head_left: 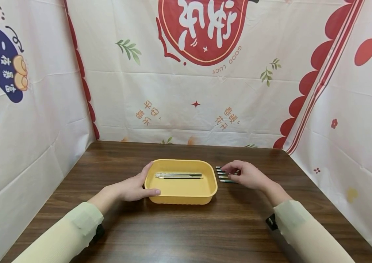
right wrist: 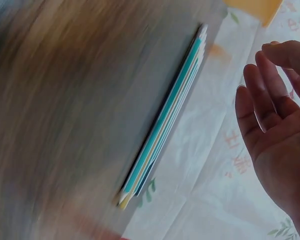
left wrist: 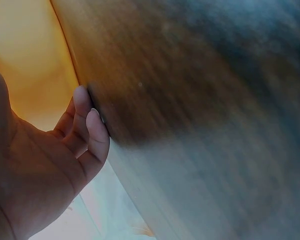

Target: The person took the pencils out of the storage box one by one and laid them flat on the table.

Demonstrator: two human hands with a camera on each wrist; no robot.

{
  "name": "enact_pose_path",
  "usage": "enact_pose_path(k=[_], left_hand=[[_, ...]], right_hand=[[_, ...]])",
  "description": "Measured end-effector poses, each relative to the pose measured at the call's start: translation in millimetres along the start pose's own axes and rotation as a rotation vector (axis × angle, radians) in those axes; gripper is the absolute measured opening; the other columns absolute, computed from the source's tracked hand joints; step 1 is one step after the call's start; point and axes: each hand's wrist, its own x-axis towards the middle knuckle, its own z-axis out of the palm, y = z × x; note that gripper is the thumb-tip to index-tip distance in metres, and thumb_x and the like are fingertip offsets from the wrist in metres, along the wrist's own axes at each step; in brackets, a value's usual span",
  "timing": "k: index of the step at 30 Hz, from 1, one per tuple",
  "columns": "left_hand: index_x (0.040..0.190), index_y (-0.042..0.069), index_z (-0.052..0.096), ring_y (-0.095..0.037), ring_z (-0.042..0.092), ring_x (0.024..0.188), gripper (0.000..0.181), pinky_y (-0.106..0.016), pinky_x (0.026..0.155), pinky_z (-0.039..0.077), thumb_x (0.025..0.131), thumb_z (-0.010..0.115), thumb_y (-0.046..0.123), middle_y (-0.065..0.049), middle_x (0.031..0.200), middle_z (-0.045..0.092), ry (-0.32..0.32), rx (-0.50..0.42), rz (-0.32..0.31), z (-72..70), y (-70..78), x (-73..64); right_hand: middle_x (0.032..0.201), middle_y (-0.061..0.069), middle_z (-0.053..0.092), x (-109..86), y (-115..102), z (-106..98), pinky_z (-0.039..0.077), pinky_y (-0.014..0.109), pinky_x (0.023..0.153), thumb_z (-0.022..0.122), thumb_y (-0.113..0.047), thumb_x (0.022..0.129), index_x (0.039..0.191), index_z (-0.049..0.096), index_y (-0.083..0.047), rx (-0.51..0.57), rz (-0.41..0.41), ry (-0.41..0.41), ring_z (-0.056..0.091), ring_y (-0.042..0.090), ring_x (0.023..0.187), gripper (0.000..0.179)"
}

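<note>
Head view: looking forward, down across a dark-brown wooden table. Wrist views: peering closely, aslant, past bare left hand, bare right hand. All sharing one yellow rounded-rectangular tray.

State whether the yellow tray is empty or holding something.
Holding something: a few pencils lie on the floor of the yellow tray, with bare yellow surface around them.

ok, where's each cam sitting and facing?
Head: worn on head, facing forward and down at tray and table; shows left hand, right hand, sleeves.
Left wrist: on that wrist, facing tray and table; shows left hand.
Right wrist: on that wrist, facing pencil row and table; shows right hand.
Shared: head and right wrist both see pencil row.
</note>
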Motion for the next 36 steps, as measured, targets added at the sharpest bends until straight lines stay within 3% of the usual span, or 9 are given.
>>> enact_pose_path(k=[7, 16, 22, 36], left_hand=[[0.176, 0.015, -0.015, -0.042, 0.037, 0.162, 0.127, -0.063, 0.129, 0.033, 0.099, 0.071, 0.070, -0.029, 0.179, 0.022, -0.002, -0.003, -0.002, -0.6, 0.6, -0.3], [0.176, 0.016, -0.014, -0.043, 0.038, 0.161, 0.127, -0.064, 0.128, 0.034, 0.099, 0.070, 0.070, -0.029, 0.179, 0.021, -0.004, -0.002, -0.006, -0.2, 1.0, -0.8], [0.176, 0.016, -0.014, -0.043, 0.038, 0.161, 0.127, -0.064, 0.128, 0.034, 0.099, 0.071, 0.070, -0.029, 0.179, 0.022, -0.002, -0.002, -0.003, -0.1, 0.7, 0.0], [0.176, 0.015, -0.013, -0.043, 0.037, 0.161, 0.126, -0.063, 0.128, 0.033, 0.099, 0.071, 0.068, -0.030, 0.179, 0.021, -0.003, -0.014, 0.011, 0.5, -0.6, 0.3]], right_hand=[[0.110, 0.009, 0.078, 9.1, -20, 10, 0.055, 0.027, 0.080, 0.074, -0.004, 0.100, 0.128, 0.079, -0.013, 0.036, -0.042, 0.008, 0.065, 0.011, 0.093, 0.031], [0.110, 0.002, 0.076, 22.0, -45, 23, 0.055, 0.028, 0.078, 0.073, -0.007, 0.102, 0.131, 0.078, -0.010, 0.065, -0.055, 0.007, 0.065, 0.014, 0.094, 0.030], [0.113, 0.009, 0.076, 30.2, -60, 30, 0.055, 0.029, 0.080, 0.070, -0.005, 0.102, 0.131, 0.077, -0.008, 0.088, -0.093, 0.014, 0.065, 0.016, 0.094, 0.029], [0.114, 0.011, 0.077, 53.0, -88, 53, 0.055, 0.028, 0.083, 0.070, -0.004, 0.102, 0.131, 0.078, -0.008, 0.098, -0.166, -0.022, 0.066, 0.015, 0.100, 0.031]])
